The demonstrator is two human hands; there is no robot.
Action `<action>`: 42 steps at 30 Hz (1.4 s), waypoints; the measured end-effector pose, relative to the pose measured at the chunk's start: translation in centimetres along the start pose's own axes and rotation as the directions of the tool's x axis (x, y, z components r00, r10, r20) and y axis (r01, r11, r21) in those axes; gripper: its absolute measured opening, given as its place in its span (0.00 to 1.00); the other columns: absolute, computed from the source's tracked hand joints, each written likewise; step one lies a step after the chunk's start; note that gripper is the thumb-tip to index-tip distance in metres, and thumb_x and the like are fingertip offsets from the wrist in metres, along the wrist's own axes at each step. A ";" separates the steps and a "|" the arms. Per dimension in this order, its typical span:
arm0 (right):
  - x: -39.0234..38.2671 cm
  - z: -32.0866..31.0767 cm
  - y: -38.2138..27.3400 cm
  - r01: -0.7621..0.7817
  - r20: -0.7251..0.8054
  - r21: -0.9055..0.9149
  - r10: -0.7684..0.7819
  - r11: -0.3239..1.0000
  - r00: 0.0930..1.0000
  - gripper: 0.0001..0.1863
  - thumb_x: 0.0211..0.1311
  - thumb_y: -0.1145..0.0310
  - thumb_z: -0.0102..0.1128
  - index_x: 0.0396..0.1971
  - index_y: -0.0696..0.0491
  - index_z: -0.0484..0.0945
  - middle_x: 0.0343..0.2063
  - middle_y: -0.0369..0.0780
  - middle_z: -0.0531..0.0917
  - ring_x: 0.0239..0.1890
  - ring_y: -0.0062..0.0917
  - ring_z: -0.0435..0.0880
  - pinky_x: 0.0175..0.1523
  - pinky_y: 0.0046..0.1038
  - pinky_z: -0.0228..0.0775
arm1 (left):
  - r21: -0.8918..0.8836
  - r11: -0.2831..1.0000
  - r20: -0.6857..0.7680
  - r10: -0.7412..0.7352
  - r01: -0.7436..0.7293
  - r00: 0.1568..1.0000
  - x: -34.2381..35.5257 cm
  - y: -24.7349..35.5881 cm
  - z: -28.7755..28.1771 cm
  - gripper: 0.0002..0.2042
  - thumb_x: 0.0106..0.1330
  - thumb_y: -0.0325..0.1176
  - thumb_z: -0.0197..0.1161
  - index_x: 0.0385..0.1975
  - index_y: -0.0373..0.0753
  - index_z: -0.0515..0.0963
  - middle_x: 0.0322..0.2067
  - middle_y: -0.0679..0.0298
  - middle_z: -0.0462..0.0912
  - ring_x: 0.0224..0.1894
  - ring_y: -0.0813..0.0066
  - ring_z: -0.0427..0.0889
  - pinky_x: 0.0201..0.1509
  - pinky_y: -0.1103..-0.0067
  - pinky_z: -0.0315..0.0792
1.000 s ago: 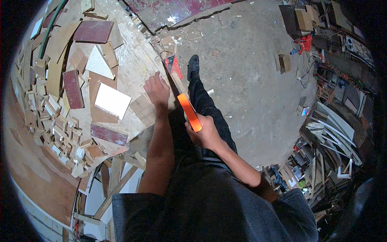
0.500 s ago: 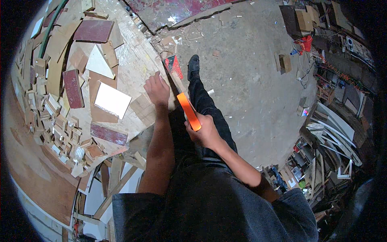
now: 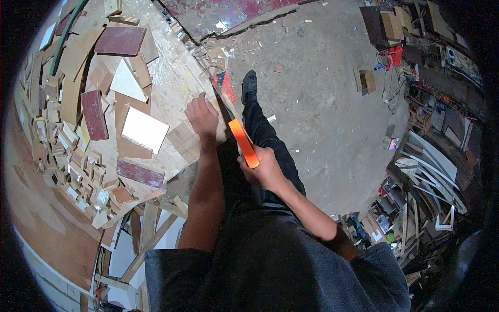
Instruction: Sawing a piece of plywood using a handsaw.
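Table (image 3: pixel 179 62), pale wood, worn. Thereon: several dark-red boards (image 3: pixel 120 40); one brown panel (image 3: pixel 136 148), white rectangular board (image 3: pixel 145 130) atop; one white triangular piece (image 3: pixel 128 82); numerous small wooden blocks (image 3: pixel 79 158), clustered lower left.

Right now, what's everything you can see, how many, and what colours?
Worktable: 1, pale wood, left
Rectangular boards: at least 3, maroon, on worktable
Rectangular panel: 1, white, on worktable
Triangular piece: 1, white, on worktable
Small blocks: many, tan, worktable's left side
Panels and strips: several, pale, right
Floor: 1, grey, centre-right
Tool: 1, orange-handled, centre
Shoe: 1, dark, upper centre
Left hand: 1, bare, at worktable's edge
Right hand: 1, bare, gripping tool
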State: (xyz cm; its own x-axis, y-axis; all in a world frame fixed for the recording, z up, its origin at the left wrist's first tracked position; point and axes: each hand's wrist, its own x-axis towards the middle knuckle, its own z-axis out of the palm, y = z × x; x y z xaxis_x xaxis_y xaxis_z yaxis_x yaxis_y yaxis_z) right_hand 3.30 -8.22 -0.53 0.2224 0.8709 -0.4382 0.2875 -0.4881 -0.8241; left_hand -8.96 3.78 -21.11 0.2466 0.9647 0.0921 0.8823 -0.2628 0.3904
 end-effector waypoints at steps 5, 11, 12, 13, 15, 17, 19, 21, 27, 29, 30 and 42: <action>0.2 -0.6 -0.6 -0.063 0.050 0.016 0.062 0.998 0.997 0.11 0.60 0.69 0.66 0.27 0.61 0.75 0.16 0.47 0.78 0.19 0.37 0.82 0.28 0.33 0.72 | 0.002 1.000 0.006 -0.010 0.010 1.000 -0.1 0.0 0.1 0.12 0.68 0.31 0.56 0.50 0.42 0.77 0.35 0.60 0.76 0.40 0.57 0.74 0.45 0.63 0.65; 0.4 -0.8 -0.8 -0.070 0.049 0.043 0.068 0.997 0.996 0.11 0.60 0.69 0.66 0.27 0.61 0.75 0.16 0.46 0.78 0.18 0.34 0.81 0.28 0.33 0.71 | -0.005 1.000 -0.001 -0.013 0.013 1.000 -0.1 -0.1 0.2 0.12 0.69 0.31 0.56 0.50 0.43 0.77 0.35 0.60 0.76 0.41 0.57 0.75 0.46 0.63 0.65; 0.4 -0.9 -1.0 -0.087 0.055 0.050 0.085 0.995 0.995 0.11 0.60 0.69 0.66 0.28 0.61 0.76 0.16 0.46 0.78 0.18 0.34 0.81 0.28 0.33 0.71 | 0.013 1.000 -0.014 0.000 0.000 1.000 -0.1 -0.2 0.2 0.12 0.67 0.31 0.58 0.50 0.43 0.77 0.34 0.60 0.75 0.40 0.58 0.74 0.44 0.64 0.65; 0.4 -0.9 -1.1 -0.088 0.054 0.050 0.085 0.995 0.995 0.11 0.60 0.69 0.66 0.28 0.61 0.76 0.16 0.46 0.78 0.18 0.34 0.81 0.28 0.33 0.71 | 0.030 0.999 -0.025 0.015 -0.014 1.000 0.0 -0.2 0.2 0.13 0.66 0.31 0.59 0.50 0.43 0.77 0.33 0.61 0.75 0.38 0.59 0.74 0.43 0.64 0.65; 0.4 -0.9 -1.2 -0.165 0.063 0.039 0.163 0.985 0.985 0.11 0.60 0.69 0.66 0.28 0.61 0.76 0.18 0.47 0.78 0.20 0.37 0.81 0.30 0.33 0.72 | 0.019 1.000 -0.004 0.001 -0.001 1.000 0.0 -0.1 0.2 0.12 0.68 0.31 0.57 0.50 0.43 0.77 0.34 0.60 0.75 0.39 0.58 0.74 0.44 0.64 0.65; 0.3 -0.8 -0.7 -0.111 0.057 0.032 0.109 0.993 0.992 0.10 0.60 0.70 0.66 0.29 0.60 0.76 0.18 0.48 0.78 0.21 0.37 0.82 0.30 0.33 0.72 | 0.008 1.000 0.017 -0.014 0.014 1.000 0.0 0.0 0.2 0.12 0.69 0.32 0.55 0.51 0.42 0.77 0.35 0.60 0.76 0.41 0.58 0.74 0.45 0.63 0.65; 0.4 -0.8 -0.6 -0.057 0.051 0.024 0.055 0.998 0.997 0.10 0.60 0.70 0.66 0.30 0.60 0.76 0.19 0.48 0.78 0.21 0.38 0.82 0.31 0.33 0.72 | 0.004 1.000 0.005 -0.011 0.011 1.000 -0.1 0.0 0.2 0.12 0.69 0.32 0.55 0.50 0.42 0.78 0.35 0.60 0.76 0.40 0.58 0.74 0.45 0.63 0.65; 0.6 -0.9 -0.9 -0.023 0.049 0.030 0.022 0.999 0.999 0.09 0.60 0.70 0.65 0.30 0.60 0.76 0.20 0.49 0.78 0.23 0.40 0.82 0.32 0.34 0.72 | 0.008 1.000 -0.012 0.002 -0.002 1.000 -0.1 -0.2 0.3 0.12 0.68 0.31 0.57 0.50 0.43 0.77 0.34 0.61 0.75 0.39 0.59 0.74 0.44 0.64 0.65; 1.9 -2.0 -2.7 -0.294 0.209 0.159 0.258 0.943 0.943 0.10 0.61 0.70 0.64 0.31 0.61 0.75 0.17 0.37 0.77 0.20 0.27 0.78 0.30 0.31 0.71 | 0.030 0.999 -0.022 0.013 -0.012 1.000 -0.2 -0.5 0.5 0.13 0.66 0.30 0.59 0.50 0.44 0.77 0.34 0.61 0.75 0.38 0.60 0.74 0.43 0.64 0.65; 2.3 -2.0 -2.9 -0.367 0.237 0.179 0.322 0.913 0.917 0.09 0.61 0.71 0.64 0.31 0.61 0.75 0.19 0.35 0.76 0.23 0.23 0.77 0.31 0.29 0.70 | 0.033 0.999 -0.019 0.015 -0.015 1.000 -0.1 -0.3 0.3 0.13 0.66 0.30 0.59 0.50 0.44 0.77 0.34 0.61 0.75 0.38 0.59 0.74 0.43 0.64 0.65; 2.6 -2.0 -2.9 -0.438 0.269 0.196 0.382 0.877 0.884 0.08 0.61 0.72 0.64 0.31 0.61 0.74 0.20 0.32 0.76 0.25 0.18 0.75 0.32 0.27 0.70 | 0.021 1.000 -0.015 0.001 0.000 1.000 -0.1 -0.1 0.2 0.13 0.66 0.30 0.59 0.50 0.44 0.77 0.34 0.61 0.75 0.38 0.59 0.74 0.43 0.64 0.65; 6.7 0.0 2.3 0.118 0.127 0.246 -0.152 0.962 0.980 0.05 0.54 0.76 0.59 0.26 0.57 0.72 0.18 0.44 0.74 0.22 0.30 0.73 0.32 0.32 0.69 | 0.003 1.000 -0.006 0.018 -0.018 1.000 0.2 0.4 -0.1 0.13 0.67 0.31 0.58 0.50 0.41 0.78 0.34 0.60 0.75 0.39 0.58 0.74 0.43 0.63 0.65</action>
State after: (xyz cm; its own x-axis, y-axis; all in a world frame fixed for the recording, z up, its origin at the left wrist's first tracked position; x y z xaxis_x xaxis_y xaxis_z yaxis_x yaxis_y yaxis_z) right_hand 5.42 -3.51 -5.38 0.0563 0.9353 -0.3495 0.0741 -0.3530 -0.9327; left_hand -8.61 3.86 -20.83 0.2604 0.9599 0.1043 0.8790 -0.2803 0.3858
